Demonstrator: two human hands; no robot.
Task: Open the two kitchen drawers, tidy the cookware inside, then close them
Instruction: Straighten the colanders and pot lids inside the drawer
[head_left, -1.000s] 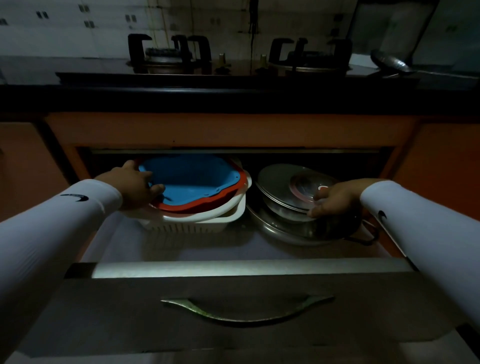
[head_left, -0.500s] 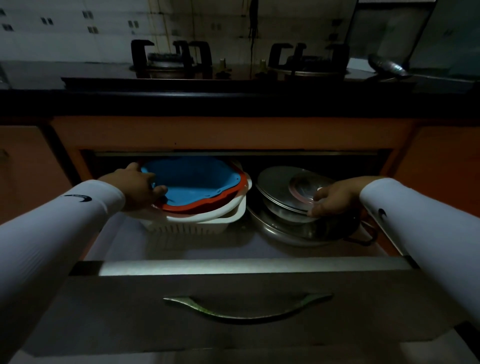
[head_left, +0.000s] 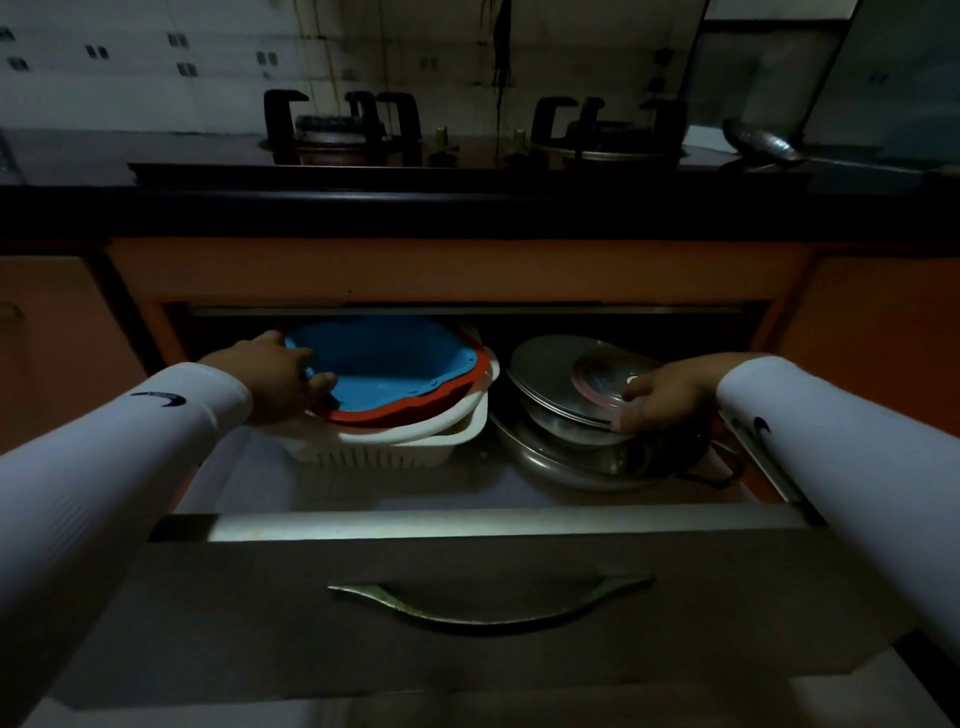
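Observation:
The drawer (head_left: 467, 525) below the stove stands pulled out toward me. On its left side a blue basin (head_left: 395, 369) nests in a red one (head_left: 415, 408), and both sit in a white slotted basket (head_left: 415, 441). My left hand (head_left: 270, 379) grips the left rim of this stack, thumb inside the blue basin. On the right, steel lids (head_left: 550, 379) lie tilted on a steel pan (head_left: 571, 462). A smaller glass lid (head_left: 605, 376) rests on top. My right hand (head_left: 670, 389) holds the right edge of the lids.
The drawer front carries a curved metal handle (head_left: 488, 605). Above is a black countertop (head_left: 467, 208) with a two-burner gas stove (head_left: 467, 135) and a steel ladle (head_left: 763, 143) at the right. Orange cabinet fronts (head_left: 883, 338) flank the drawer.
My hands keep the same holds. The view has dropped slightly, so the drawer contents sit a little lower in the picture; nothing in the drawer has clearly shifted.

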